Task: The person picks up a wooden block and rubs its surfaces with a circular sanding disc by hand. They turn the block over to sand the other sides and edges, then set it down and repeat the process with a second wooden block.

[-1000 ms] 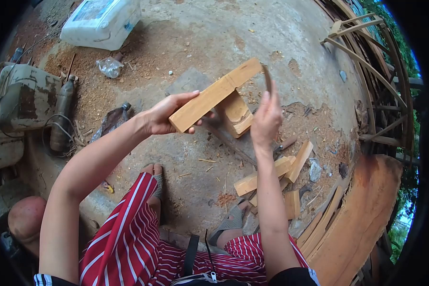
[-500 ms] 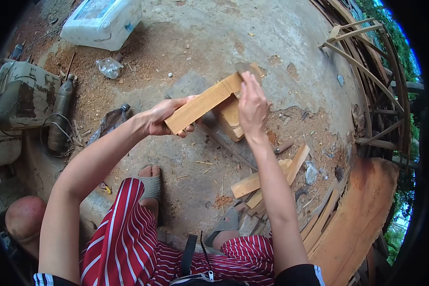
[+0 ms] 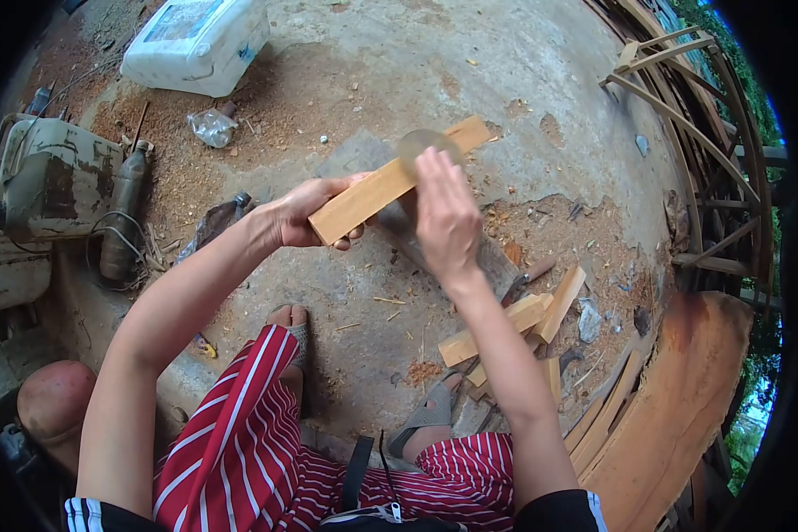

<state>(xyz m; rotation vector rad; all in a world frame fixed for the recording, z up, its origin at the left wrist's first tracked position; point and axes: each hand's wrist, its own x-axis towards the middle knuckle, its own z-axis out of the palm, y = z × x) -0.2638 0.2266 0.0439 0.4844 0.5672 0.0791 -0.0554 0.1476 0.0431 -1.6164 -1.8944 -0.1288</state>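
Note:
My left hand point(image 3: 315, 213) is closed around the near end of a narrow wooden bar point(image 3: 361, 203), which slants up and to the right in front of me. On the bar's upper face lies a thin, round grey-tan disc point(image 3: 430, 149) that looks like a sanding disc. My right hand point(image 3: 449, 208) presses its fingers together over the disc's lower edge and holds it against the wood. The fingertips lie on the disc; the thumb is hidden. Part of the bar's middle is covered by the disc and fingers.
Several cut wood pieces point(image 3: 496, 328) lie on the ground by my right forearm, near a tool handle point(image 3: 541, 268). A large slab point(image 3: 683, 390) leans at the right. White jug point(image 3: 195, 44), dirty canister point(image 3: 62, 177) and dark bottle point(image 3: 122, 213) are at the left.
My right hand and the disc have slid left and a little down along the bar, away from its far end. The left hand keeps its hold on the near end.

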